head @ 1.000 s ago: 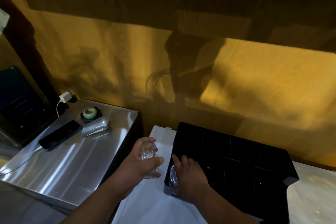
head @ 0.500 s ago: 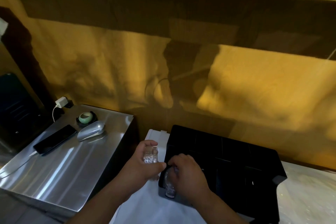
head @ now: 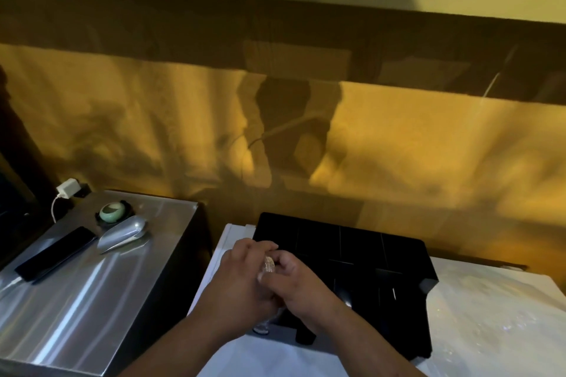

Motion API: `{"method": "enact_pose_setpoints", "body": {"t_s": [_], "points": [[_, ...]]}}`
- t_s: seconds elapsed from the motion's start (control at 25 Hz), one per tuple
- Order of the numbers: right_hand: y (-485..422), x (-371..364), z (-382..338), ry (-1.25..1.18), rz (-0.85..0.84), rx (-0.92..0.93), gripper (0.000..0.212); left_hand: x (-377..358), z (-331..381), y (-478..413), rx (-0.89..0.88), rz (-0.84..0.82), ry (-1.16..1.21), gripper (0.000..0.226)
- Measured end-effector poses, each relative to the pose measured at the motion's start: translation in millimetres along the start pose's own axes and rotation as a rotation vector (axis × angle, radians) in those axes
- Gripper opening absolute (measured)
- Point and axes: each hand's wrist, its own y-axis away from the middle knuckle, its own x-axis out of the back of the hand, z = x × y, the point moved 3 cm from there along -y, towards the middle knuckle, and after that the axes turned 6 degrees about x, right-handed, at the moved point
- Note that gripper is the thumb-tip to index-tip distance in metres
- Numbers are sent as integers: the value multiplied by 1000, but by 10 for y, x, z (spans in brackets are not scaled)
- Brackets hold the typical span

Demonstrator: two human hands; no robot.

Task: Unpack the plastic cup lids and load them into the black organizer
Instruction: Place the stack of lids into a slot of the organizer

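Plastic cup lids (head: 270,265) sit at about six o'clock in the view as a short, clear, ribbed stack that catches the light. They are held between both hands just above the near-left corner of the black organizer (head: 367,249). The left hand (head: 239,281) curls its fingers over the top of the stack. The right hand (head: 306,288) closes on it from the other side, with a thumb tip pressed against the near edge. Fingers hide most of the stack, so I cannot tell how many lids there are or whether any wrap clings to them.

The likely trouble is the plastic itself, which looks thin, slick and nested. Too hard a squeeze could buckle the rims. Too loose a hold could let the stack fan out and spill onto the white counter (head: 225,254) at the organizer's nine o'clock. The organizer's dividers are hard to read in the dim amber light, so a lid could easily land in the wrong bay.

The organizer looks matte and rigid, with straight walls forming rectangular bays. At nine o'clock of the view a brushed steel cabinet top (head: 92,294) carries a dark phone (head: 55,252), a shiny metal scoop (head: 122,236) and a round green dish (head: 111,211) — all well apart from the hands.
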Motion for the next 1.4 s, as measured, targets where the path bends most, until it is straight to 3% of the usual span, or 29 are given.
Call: {"method": "enact_pose_setpoints", "body": {"t_s": [0.08, 0.2, 0.4, 0.52, 0.72, 0.88, 1.08, 1.4], "points": [[11, 44, 28, 12, 32, -16, 38, -28, 28, 0, -24, -29, -18, 94], [42, 160, 102, -36, 100, -31, 32, -42, -8, -2, 156, -112, 284, 97], [53, 331, 225, -191, 145, -51, 36, -231, -263, -13, 527, -259, 691, 45], [60, 347, 273, -89, 166, -81, 27, -345, -395, 15, 609, -283, 778, 34], [112, 379, 392, 178, 203, -188, 42, -467, -541, 22, 729, -207, 764, 33], [166, 404, 391, 703, 211, 115, 43, -561, -604, -2, 777, -219, 808, 33], [131, 289, 517, 985, 62, 165, 55, -701, -621, -36, 800, -212, 767, 34], [1, 245, 734, 1241, 36, 214, 54, -843, -751, -134, 658, -154, 458, 48]]}}
